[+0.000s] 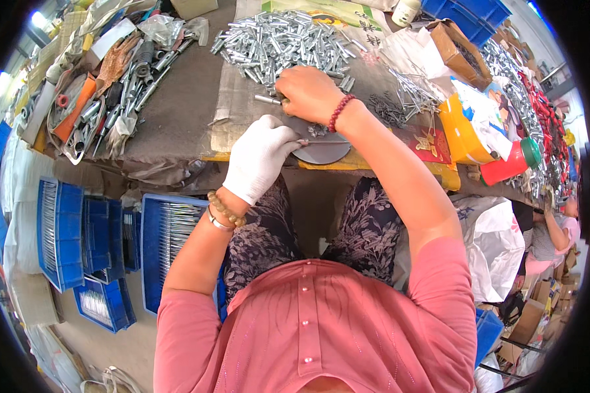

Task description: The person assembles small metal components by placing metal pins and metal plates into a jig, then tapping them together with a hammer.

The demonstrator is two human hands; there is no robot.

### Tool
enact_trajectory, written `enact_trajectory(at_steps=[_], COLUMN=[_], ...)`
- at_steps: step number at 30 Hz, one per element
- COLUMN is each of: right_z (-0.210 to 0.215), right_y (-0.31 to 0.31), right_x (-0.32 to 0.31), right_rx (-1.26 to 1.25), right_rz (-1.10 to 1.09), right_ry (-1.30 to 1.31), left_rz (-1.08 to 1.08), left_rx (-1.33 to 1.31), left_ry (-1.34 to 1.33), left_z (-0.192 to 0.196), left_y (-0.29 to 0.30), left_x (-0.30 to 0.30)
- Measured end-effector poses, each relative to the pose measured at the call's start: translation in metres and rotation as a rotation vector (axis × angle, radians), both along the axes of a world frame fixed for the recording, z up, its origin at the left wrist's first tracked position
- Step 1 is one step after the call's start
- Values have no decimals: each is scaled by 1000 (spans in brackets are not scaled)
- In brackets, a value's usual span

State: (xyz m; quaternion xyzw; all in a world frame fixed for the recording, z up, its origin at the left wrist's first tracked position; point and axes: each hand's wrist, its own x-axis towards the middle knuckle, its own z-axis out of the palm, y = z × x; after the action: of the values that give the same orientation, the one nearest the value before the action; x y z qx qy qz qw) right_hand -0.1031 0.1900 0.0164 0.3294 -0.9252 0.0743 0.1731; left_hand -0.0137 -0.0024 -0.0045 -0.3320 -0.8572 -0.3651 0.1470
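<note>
My left hand point(259, 157) wears a white glove and pinches a thin metal pin point(310, 141) over a round grey dish point(321, 152) at the table's front edge. My bare right hand point(308, 92), with a red bead bracelet at the wrist, is closed on a small silver metal tube point(267, 99) just below a big pile of similar silver tubes point(282, 42). A few small dark parts point(318, 130) lie on the dish between my hands.
Tools and metal parts point(111, 85) fill a tray at the left. Small nails point(400, 98), a yellow bag point(462, 134) and a red bottle point(508, 164) lie to the right. Blue crates point(154, 242) of thin rods stand on the floor. Another person point(557, 229) sits at far right.
</note>
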Motion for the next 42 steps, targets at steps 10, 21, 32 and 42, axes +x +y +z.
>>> enact_trajectory(at_steps=[10, 21, 32, 42], right_z=[38, 26, 33, 35], right_y=[24, 29, 16, -8], right_x=[80, 100, 104, 114], right_rx=[-157, -136, 29, 316], right_rz=[26, 54, 117, 30], right_ry=[-175, -100, 89, 240], left_rz=[-4, -17, -19, -28], left_rx=[-25, 0, 5, 50], left_ry=[6, 6, 12, 65], left_z=[0, 0, -6, -7], left_y=[-3, -3, -3, -4], left_x=[1, 0, -2, -5])
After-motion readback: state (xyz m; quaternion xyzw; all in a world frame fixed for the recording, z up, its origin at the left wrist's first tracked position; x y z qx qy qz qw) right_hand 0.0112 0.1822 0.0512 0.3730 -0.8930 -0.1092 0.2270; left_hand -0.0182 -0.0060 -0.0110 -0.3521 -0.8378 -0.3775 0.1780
